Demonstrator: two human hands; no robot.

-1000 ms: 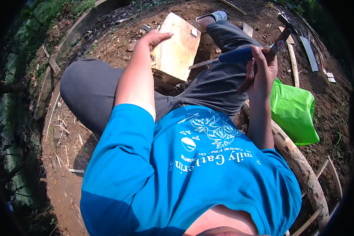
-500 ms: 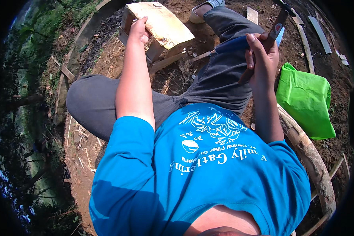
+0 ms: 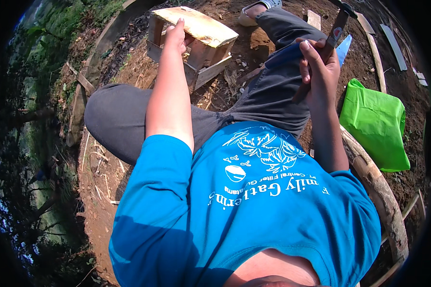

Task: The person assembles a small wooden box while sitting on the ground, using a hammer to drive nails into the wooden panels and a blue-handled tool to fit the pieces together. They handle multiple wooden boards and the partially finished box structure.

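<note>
My left hand (image 3: pixel 176 39) grips the near edge of a small wooden box (image 3: pixel 206 56), thumb on its pale top board (image 3: pixel 198 23) and fingers under it. The box stands tilted on the soil beyond my legs, its side boards and open gap showing below the top. In my right hand (image 3: pixel 319 64) is a hammer (image 3: pixel 339 29), held by its brown wooden handle with the dark head up and away from the box. A blue, flat, pointed thing (image 3: pixel 343 49) shows behind that hand; its kind I cannot make out.
A bright green cloth bag (image 3: pixel 372 125) lies on the soil at right, beside a curved log (image 3: pixel 371 179). Wooden strips (image 3: pixel 376 60) and a grey slat (image 3: pixel 393 47) lie farther right. Plank edging (image 3: pixel 76 112) and green plants border the left side.
The box has tipped in my left hand, so its side and lower boards show more. My left hand has shifted slightly right. My right hand still holds the hammer in nearly the same place.
</note>
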